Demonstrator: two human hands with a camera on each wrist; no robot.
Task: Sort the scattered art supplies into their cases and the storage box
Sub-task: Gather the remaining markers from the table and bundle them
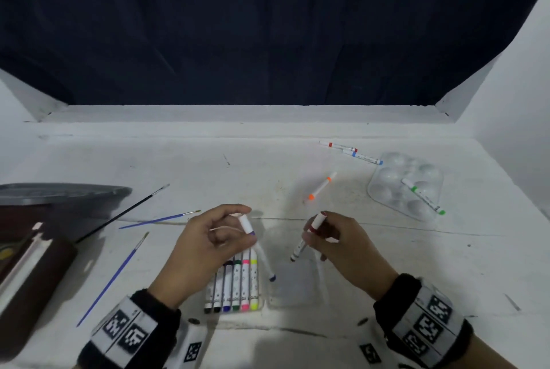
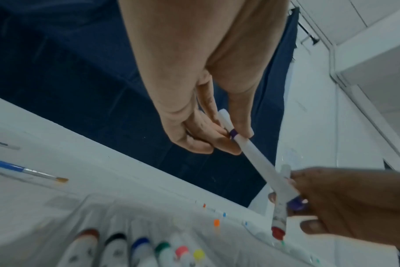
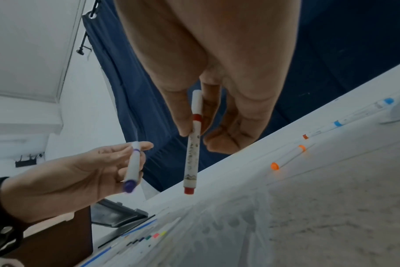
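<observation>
Head view shows the left hand (image 1: 208,245) pinching a purple marker (image 1: 258,248) near its cap end, thumb and fingers curled round it. The marker's long axis slopes down and toward the person, its purple end hanging just above the open marker case (image 1: 262,304) directly below the grip. The right hand (image 1: 336,245) pinches a red marker (image 1: 306,237) the same way, tilted, lower end pointing down over the case's bare clear half. Of the two, the left hand looks nearer the row of markers (image 1: 233,285) already lying side by side in the case, so its marker probably goes in first, beside the yellow one.

Beyond the right grip, an orange marker (image 1: 320,187) lies loose on the white table (image 1: 208,166), two more markers (image 1: 351,152) farther off, and a green marker (image 1: 422,196) rests across a clear paint palette (image 1: 384,184). Left of the left grip lie three paintbrushes (image 1: 119,214), with a dark box (image 1: 59,193) past them. A dark blue curtain (image 1: 268,26) hangs behind the table.
</observation>
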